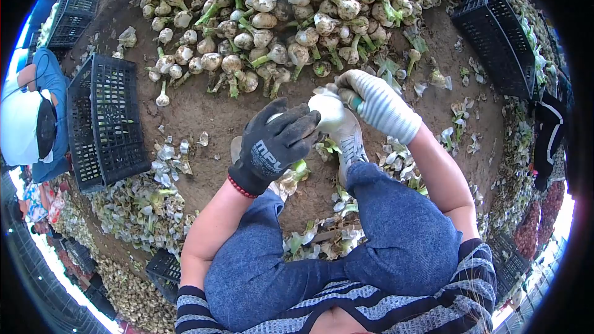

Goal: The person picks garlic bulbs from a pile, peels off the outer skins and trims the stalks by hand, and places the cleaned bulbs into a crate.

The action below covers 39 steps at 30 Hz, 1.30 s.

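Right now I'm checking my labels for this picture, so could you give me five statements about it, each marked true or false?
1. The left hand wears a black glove. True.
2. The right hand holds a green handle-like object. True, though exactly what it is can't be made out.
3. The right hand is bare. False: it wears a pale striped glove.
4. A red beaded bracelet sits by the black glove's cuff. True.
5. The heap of bulbs lies behind the person. False: it is on the ground in front, beyond the hands.
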{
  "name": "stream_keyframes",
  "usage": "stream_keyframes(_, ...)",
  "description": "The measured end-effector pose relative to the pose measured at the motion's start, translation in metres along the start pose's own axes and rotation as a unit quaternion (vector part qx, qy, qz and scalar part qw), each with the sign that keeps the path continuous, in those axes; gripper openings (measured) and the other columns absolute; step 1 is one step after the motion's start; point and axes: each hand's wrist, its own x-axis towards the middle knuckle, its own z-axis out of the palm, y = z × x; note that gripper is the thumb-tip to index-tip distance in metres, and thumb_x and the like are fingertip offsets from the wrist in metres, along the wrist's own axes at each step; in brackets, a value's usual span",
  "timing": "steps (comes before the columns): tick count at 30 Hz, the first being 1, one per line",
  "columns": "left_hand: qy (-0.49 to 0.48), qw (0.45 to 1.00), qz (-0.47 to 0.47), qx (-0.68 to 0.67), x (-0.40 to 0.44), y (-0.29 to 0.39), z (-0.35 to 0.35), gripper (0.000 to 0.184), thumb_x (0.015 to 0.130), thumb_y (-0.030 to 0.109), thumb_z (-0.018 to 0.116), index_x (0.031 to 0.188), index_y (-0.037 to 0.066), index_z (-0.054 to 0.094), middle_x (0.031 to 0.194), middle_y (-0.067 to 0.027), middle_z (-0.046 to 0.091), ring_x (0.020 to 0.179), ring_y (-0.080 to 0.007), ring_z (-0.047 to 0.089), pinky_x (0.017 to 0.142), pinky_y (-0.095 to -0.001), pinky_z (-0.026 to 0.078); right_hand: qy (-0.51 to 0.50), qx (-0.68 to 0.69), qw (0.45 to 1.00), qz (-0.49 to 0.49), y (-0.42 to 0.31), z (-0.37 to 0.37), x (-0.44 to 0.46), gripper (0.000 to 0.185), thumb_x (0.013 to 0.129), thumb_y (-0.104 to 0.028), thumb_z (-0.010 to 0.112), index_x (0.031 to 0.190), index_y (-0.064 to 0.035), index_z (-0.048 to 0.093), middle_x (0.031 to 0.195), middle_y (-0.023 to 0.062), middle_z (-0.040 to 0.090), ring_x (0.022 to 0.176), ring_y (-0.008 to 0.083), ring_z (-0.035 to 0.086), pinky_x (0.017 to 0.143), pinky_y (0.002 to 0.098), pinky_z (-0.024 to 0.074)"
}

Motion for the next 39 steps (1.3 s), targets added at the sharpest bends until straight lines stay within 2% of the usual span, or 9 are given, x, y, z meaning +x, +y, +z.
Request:
stream_keyframes(3,0.040,0.996,-0.054,-0.053,-0.004,-0.001,0.000,0.017,0.082,0.010,0.074,0.091,0.018,0.062,0.123,-0.0012,0.066,0.112,-0.0225,0.066,0.096,-0.0443,0.053,0.044,0.232,0.956,0.174,0.069,0.013,0.005,0.021,0.093,-0.009,0.062,0.112,0.0008,0.059,0.097,0.0149,0.068,0.091,0.0255,0.067,0.082,0.0346,0.0533)
stream_keyframes(5,0.104,0.938,-0.165,-0.286,-0.014,-0.002,0.012,0.017,0.084,0.006,0.073,0.091,0.015,0.061,0.122,-0.0047,0.067,0.111,-0.0230,0.067,0.094,-0.0425,0.054,-0.013,-0.267,0.954,0.138,0.094,-0.001,-0.014,0.026,0.090,-0.011,0.063,0.112,0.0011,0.058,0.102,0.0227,0.068,0.094,0.0374,0.067,0.082,0.0416,0.0554)
stream_keyframes(9,0.189,0.779,-0.380,-0.462,-0.016,0.000,0.003,0.018,0.085,-0.006,0.069,0.094,0.005,0.059,0.114,-0.0142,0.070,0.109,-0.0232,0.066,0.093,-0.0363,0.053,-0.075,-0.328,0.921,0.195,0.069,-0.012,-0.032,0.053,0.086,-0.002,0.060,0.138,-0.0042,0.049,0.111,0.0233,0.066,0.096,0.0375,0.067,0.085,0.0440,0.0552)
stream_keyframes(11,0.162,0.808,-0.377,-0.422,-0.017,-0.002,-0.004,0.022,0.084,-0.009,0.068,0.096,0.005,0.056,0.118,-0.0170,0.068,0.112,-0.0242,0.064,0.095,-0.0367,0.052,0.098,-0.108,0.985,-0.097,0.033,-0.008,-0.021,0.060,0.084,0.002,0.059,0.142,-0.0060,0.046,0.115,0.0220,0.064,0.092,0.0295,0.068,0.087,0.0388,0.0548)
stream_keyframes(17,0.191,0.749,-0.379,-0.509,-0.016,0.013,-0.038,0.023,0.083,-0.001,0.064,0.106,0.000,0.064,0.115,-0.0158,0.069,0.106,-0.0232,0.065,0.096,-0.0376,0.051,-0.081,-0.001,0.990,-0.115,-0.050,-0.007,0.012,0.037,0.085,0.000,0.061,0.122,-0.0020,0.062,0.097,0.0167,0.069,0.084,0.0201,0.063,0.083,0.0335,0.0513)
stream_keyframes(27,0.275,0.789,-0.392,-0.386,-0.090,0.037,-0.091,0.019,0.085,0.007,0.065,0.100,-0.001,0.073,0.108,-0.0137,0.069,0.104,-0.0278,0.065,0.092,-0.0392,0.051,-0.164,0.394,0.903,-0.041,-0.125,-0.063,-0.084,0.038,0.097,-0.032,0.066,0.117,0.0011,0.066,0.101,0.0049,0.070,0.087,0.0102,0.065,0.078,0.0242,0.0517)
stream_keyframes(32,0.210,0.929,-0.295,0.079,-0.160,0.100,-0.137,0.014,0.087,0.002,0.063,0.098,0.000,0.072,0.105,-0.0077,0.070,0.092,-0.0193,0.067,0.077,-0.0332,0.055,0.031,-0.116,0.992,-0.030,-0.019,-0.043,-0.109,0.048,0.090,-0.016,0.066,0.135,-0.0033,0.057,0.125,0.0167,0.064,0.112,0.0316,0.061,0.097,0.0388,0.0483)
stream_keyframes(34,0.231,0.894,-0.374,0.081,-0.199,0.171,-0.176,0.014,0.083,0.006,0.068,0.095,0.003,0.075,0.106,-0.0085,0.070,0.098,-0.0225,0.066,0.082,-0.0365,0.053,0.037,-0.338,0.940,-0.004,0.015,-0.039,-0.145,0.060,0.085,-0.001,0.063,0.144,-0.0068,0.051,0.142,0.0196,0.055,0.127,0.0368,0.054,0.106,0.0423,0.0435)
stream_keyframes(39,0.368,0.709,-0.573,0.186,-0.325,0.313,-0.224,0.013,0.083,0.004,0.071,0.095,0.004,0.076,0.109,-0.0095,0.065,0.103,-0.0241,0.064,0.087,-0.0361,0.052,0.064,0.063,0.979,0.184,0.161,-0.014,-0.281,0.034,0.097,-0.014,0.060,0.127,0.0014,0.063,0.114,0.0113,0.071,0.100,0.0196,0.063,0.093,0.0333,0.0482)
